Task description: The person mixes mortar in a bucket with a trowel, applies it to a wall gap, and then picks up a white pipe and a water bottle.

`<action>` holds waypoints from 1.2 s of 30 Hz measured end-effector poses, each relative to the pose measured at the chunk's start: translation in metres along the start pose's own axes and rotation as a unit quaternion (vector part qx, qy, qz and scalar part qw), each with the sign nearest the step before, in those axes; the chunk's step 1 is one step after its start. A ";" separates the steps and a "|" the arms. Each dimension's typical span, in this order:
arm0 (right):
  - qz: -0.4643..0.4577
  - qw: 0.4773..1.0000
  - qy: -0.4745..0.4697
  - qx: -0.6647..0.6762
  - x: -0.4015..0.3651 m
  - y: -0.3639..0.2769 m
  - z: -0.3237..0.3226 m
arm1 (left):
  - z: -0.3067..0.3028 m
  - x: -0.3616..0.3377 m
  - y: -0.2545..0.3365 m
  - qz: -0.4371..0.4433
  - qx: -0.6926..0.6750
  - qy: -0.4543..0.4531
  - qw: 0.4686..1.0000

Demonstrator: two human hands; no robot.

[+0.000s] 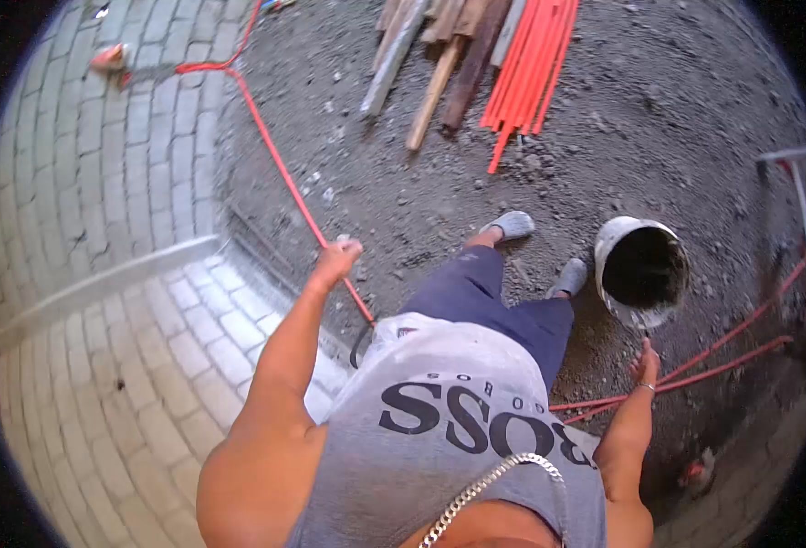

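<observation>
My left hand (339,258) is out to the left, its fingers curled. It overlaps a red-orange flexible tube (280,155) that runs down past it toward my waist. A small pale spot shows at its fingers, and I cannot tell what they hold. On the other side, my right hand (645,363) hangs low with fingers loosely extended and nothing in them. Just beyond its fingertips is a whitish bucket (615,239) with a dark interior, standing on the soil close to my right shoe (569,276).
Wooden pieces (439,87) and a bundle of orange rods (531,73) lie ahead on rough soil. A block wall (111,201) rises at left. More red tubes (741,352) cross the ground at right, near a pale pipe (803,201).
</observation>
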State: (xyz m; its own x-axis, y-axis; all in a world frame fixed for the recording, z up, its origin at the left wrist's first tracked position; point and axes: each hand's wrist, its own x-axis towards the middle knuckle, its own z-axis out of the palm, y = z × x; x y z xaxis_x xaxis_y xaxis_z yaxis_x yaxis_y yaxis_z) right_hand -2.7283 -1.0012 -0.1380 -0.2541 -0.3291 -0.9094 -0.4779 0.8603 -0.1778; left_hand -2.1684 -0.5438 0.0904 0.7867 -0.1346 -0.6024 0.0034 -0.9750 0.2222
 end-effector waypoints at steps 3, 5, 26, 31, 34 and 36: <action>0.011 0.999 -0.003 -0.048 0.050 -0.007 -0.007 | 0.048 -0.071 -0.042 -0.073 0.046 -0.111 0.990; 0.010 0.997 -0.035 -0.063 0.074 -0.004 -0.008 | 0.075 -0.103 -0.041 -0.123 0.049 -0.151 0.980; 0.061 0.996 -0.028 0.055 0.135 0.009 -0.006 | 0.208 -0.212 -0.093 -0.274 -0.096 -0.213 0.933; 0.005 0.978 -0.044 0.202 0.116 0.010 -0.015 | 0.213 -0.212 -0.078 -0.285 -0.175 -0.189 0.923; -0.041 0.963 -0.084 0.254 0.084 -0.008 -0.022 | 0.213 -0.210 -0.071 -0.296 -0.216 -0.183 0.912; -0.071 0.938 -0.177 0.288 0.066 -0.014 -0.022 | 0.214 -0.210 -0.071 -0.274 -0.241 -0.178 0.914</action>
State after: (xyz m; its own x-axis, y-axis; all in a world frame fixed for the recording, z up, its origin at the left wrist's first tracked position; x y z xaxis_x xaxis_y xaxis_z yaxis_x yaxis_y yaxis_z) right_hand -2.7571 -1.0433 -0.1871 0.1224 -0.3942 -0.9108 0.0746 0.9188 -0.3877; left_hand -2.4659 -0.4844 0.0372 0.3351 0.2176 -0.9167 0.6759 -0.7334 0.0730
